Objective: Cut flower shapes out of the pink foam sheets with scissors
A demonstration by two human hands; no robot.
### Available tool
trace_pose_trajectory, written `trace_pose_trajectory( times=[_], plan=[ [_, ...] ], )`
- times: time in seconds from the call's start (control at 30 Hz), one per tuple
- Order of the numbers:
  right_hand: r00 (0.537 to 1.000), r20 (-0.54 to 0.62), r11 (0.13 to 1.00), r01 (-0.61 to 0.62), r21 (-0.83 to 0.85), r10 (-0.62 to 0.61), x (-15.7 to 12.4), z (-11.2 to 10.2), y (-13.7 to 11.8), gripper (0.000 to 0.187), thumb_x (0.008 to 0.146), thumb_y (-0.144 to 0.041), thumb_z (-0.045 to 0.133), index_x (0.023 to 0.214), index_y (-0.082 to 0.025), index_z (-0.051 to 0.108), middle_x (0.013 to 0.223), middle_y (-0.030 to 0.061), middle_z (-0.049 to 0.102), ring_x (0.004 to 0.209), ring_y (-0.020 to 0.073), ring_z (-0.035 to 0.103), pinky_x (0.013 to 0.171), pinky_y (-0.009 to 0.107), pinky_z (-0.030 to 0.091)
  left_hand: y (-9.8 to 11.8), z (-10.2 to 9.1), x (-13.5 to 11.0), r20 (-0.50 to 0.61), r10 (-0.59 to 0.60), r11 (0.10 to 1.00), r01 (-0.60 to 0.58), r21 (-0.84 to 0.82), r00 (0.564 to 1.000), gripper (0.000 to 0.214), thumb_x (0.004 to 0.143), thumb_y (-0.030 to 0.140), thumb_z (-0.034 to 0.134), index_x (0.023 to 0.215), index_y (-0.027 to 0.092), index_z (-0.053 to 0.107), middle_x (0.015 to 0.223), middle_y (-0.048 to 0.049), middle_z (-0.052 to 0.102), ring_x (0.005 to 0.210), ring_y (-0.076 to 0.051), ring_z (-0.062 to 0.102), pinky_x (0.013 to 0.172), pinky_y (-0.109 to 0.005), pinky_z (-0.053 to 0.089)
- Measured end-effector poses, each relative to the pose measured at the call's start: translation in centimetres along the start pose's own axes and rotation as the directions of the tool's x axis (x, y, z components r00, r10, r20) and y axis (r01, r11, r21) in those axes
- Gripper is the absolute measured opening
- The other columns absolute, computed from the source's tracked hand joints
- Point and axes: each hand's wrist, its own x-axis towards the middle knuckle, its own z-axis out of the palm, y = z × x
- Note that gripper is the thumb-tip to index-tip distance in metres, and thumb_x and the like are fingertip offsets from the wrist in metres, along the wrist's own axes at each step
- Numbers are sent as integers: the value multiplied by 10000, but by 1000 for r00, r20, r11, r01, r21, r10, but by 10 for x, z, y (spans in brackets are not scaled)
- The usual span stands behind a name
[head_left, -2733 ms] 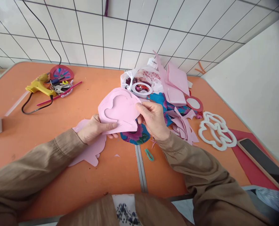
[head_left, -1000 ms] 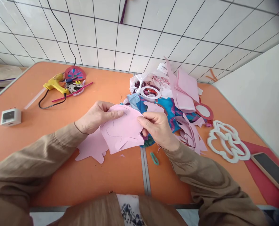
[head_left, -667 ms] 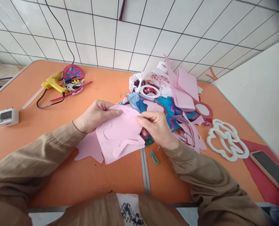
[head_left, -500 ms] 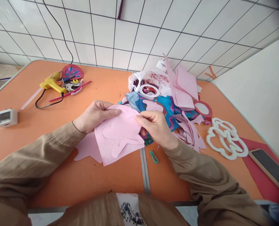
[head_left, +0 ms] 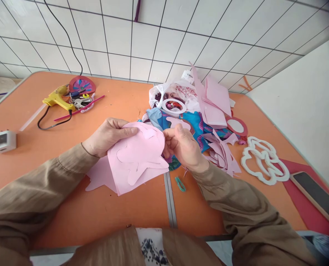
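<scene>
Nearest you, by the near edge of the orange surface (head_left: 98, 214), a small green clip (head_left: 180, 183) lies just right of the middle seam. Above it you hold a pink sheet (head_left: 138, 157) with curved cut lines in it, tilted over the middle of the surface. Its lower corner hangs over a flat pink cutout (head_left: 96, 177). Your left grip (head_left: 106, 136) pinches the sheet's far left edge, thumb on top. Your right grip (head_left: 182, 146) is closed on its right edge, fingers curled behind.

Towards the right edge lie a white flower outline (head_left: 264, 160) and a phone (head_left: 314, 192) on a red sheet (head_left: 292, 166). Past your right grip sits a heap of pink scraps (head_left: 222, 151), blue printed material (head_left: 197, 125) and a white ring (head_left: 173, 106). A small white box (head_left: 2, 140) rests near the left edge, and a yellow glue gun (head_left: 56, 99) with keys (head_left: 81, 101) lies in the far left corner.
</scene>
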Motion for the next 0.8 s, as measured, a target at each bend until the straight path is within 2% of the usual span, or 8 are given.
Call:
trace_pose_trajectory(
  times=[0.13,0.23,0.43,0.6,0.8],
  plan=[
    [997,-83,1000,3,25,-1,3,-1,-5,568,831,-721,512,633,-198,611,481,-12,564,363,95,502,361,257,241,0,-2,1,21,21,999,-20,-26,1000,240,593,332,893,590,137,753,531,-25,693,416,-111,587,372,-185,461],
    [995,-93,1000,-29,10,30,3,-1,-9,548,810,-707,551,661,-188,640,496,-9,585,369,99,513,357,256,254,-2,-4,2,10,75,997,-75,-38,997,230,602,334,886,595,146,754,547,-30,701,422,-123,596,375,-197,458],
    [998,-62,1000,-22,-12,22,0,-3,-11,540,836,-695,546,706,-188,678,586,29,673,383,110,534,359,262,280,-3,-6,5,-56,167,985,-170,-42,984,258,581,355,899,602,142,754,544,-24,693,432,-120,592,386,-201,455],
    [999,-46,1000,15,-8,-15,-3,-6,-14,503,873,-639,537,765,-178,707,614,26,690,405,101,542,381,256,320,-2,-6,5,-68,155,978,-163,-130,986,251,525,335,928,605,162,765,564,-23,714,450,-120,611,407,-200,482],
    [997,73,997,30,-74,-24,-12,0,-23,523,879,-628,524,764,-152,707,599,26,664,416,94,548,381,239,275,-4,-7,6,-74,128,977,-139,-165,989,256,511,328,936,628,164,778,569,-28,722,447,-121,628,413,-192,509]
  ],
)
